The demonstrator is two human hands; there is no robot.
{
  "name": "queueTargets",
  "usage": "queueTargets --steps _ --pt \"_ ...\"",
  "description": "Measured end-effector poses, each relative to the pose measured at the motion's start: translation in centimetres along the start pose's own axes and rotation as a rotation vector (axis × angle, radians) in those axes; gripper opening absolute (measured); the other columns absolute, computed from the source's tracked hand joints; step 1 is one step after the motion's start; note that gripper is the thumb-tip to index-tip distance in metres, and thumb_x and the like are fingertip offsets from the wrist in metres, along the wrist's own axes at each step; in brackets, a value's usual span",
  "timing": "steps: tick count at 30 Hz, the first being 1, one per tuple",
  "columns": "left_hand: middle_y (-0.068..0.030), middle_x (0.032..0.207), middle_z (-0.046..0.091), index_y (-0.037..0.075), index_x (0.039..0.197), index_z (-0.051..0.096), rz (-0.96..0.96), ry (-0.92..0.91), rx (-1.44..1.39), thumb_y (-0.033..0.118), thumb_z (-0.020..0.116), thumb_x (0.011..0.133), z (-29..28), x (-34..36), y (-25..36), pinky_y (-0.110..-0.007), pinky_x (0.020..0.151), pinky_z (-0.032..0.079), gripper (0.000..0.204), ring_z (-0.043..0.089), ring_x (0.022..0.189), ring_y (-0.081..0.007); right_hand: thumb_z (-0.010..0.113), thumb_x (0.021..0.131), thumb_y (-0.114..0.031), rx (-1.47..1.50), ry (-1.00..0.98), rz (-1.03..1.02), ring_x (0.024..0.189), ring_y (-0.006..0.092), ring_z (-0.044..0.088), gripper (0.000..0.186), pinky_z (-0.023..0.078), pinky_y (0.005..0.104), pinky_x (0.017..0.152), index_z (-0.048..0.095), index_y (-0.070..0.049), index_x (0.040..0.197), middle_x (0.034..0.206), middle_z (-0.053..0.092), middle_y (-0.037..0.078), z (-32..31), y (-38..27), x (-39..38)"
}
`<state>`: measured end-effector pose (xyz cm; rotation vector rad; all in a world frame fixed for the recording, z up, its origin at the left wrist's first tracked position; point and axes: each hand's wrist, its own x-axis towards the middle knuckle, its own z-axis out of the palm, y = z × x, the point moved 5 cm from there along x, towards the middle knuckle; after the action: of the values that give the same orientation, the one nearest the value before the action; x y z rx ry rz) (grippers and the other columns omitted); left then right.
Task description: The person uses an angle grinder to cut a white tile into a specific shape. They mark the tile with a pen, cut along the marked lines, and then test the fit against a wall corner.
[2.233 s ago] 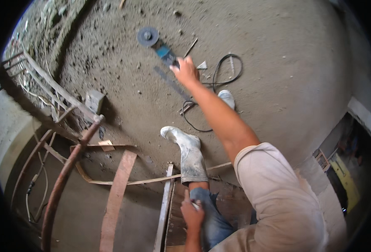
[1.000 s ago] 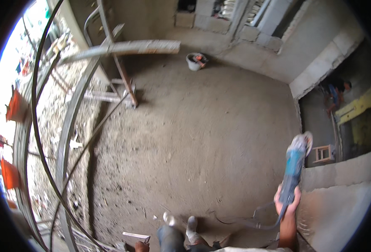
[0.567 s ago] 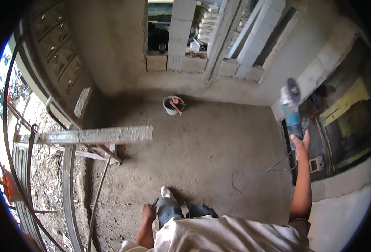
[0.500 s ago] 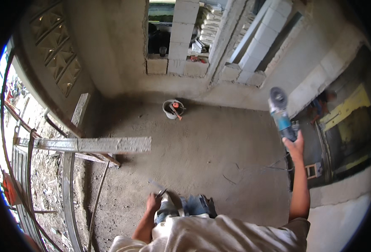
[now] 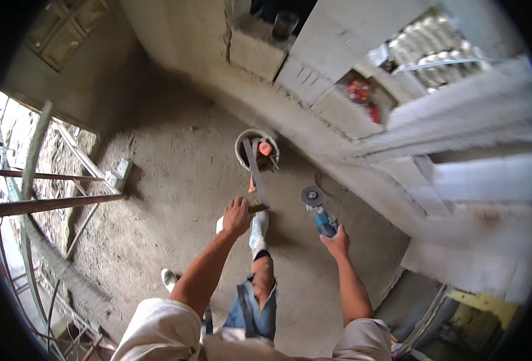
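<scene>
My left hand (image 5: 237, 216) is closed around the dark handle of a try square. The long grey metal blade of the try square (image 5: 256, 172) points away from me, its far end over the bucket. That pale bucket (image 5: 239, 150) stands on the floor ahead, holding an orange tape measure (image 5: 265, 148) and other tools that I can make out only partly. An orange-handled tool (image 5: 252, 183) sticks out over its near rim. To the right, my right hand (image 5: 337, 240) grips the body of a teal and black angle grinder (image 5: 322, 221), its disc facing up at the far end.
A block wall (image 5: 266, 102) with openings runs diagonally from far left to right. Red items (image 5: 360, 91) lie in one opening, and stacked pale sacks (image 5: 434, 45) show behind another. Metal bars (image 5: 55, 206) jut in from the left. Rough concrete floor (image 5: 175, 162) lies around my feet.
My view has turned and come closer to the bucket. The try square has gone from beside my legs to the bucket. The angle grinder, still in my right hand, is now nearer my middle.
</scene>
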<state>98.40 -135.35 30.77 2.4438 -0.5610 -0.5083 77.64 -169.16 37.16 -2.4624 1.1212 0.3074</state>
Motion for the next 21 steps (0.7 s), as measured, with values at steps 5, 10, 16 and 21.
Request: queueTargets --steps 5,10,16,21 --pt "-0.0160 0.125 0.053 0.004 0.122 0.056 -0.182 0.060 0.099 0.027 0.076 0.086 9.2 15.2 -4.3 -0.050 0.098 0.045 0.048 0.053 0.119 -0.0390 0.083 0.068 -0.041 0.058 -0.123 -0.047 0.099 0.0426 0.069 0.067 0.054 0.0507 0.084 0.057 0.000 0.115 0.107 0.069 0.023 17.1 3.0 17.0" --pt "-0.0139 0.128 0.053 0.006 0.124 0.055 -0.323 0.068 0.092 0.028 0.079 0.083 14.2 24.9 -6.6 -0.049 0.098 0.045 0.052 0.052 0.120 -0.0380 0.083 0.069 -0.038 0.095 -0.204 -0.068 0.099 0.0426 0.069 0.064 0.053 0.0507 0.084 0.057 -0.001 0.115 0.106 0.068 0.023 24.7 0.9 27.6" --pt "-0.0192 0.134 0.056 0.008 0.143 0.049 -0.317 0.204 0.027 0.028 0.080 0.083 14.1 19.5 -5.0 -0.051 0.106 0.040 0.071 0.051 0.126 -0.0412 0.085 0.072 -0.035 -0.060 -0.239 -0.035 0.103 0.0430 0.067 0.063 0.052 0.0508 0.087 0.056 -0.002 0.116 0.108 0.068 0.023 29.6 1.4 33.2" --pt "-0.0223 0.138 0.054 0.009 0.141 0.052 -0.639 -0.081 -0.148 0.026 0.077 0.087 12.1 -1.8 -6.8 -0.049 0.109 0.043 0.062 0.050 0.128 -0.0424 0.086 0.076 -0.036 -0.378 -0.098 -0.094 0.120 0.0441 0.061 0.082 0.048 0.0511 0.103 0.048 -0.004 0.141 0.128 0.063 0.025 28.4 0.0 31.6"
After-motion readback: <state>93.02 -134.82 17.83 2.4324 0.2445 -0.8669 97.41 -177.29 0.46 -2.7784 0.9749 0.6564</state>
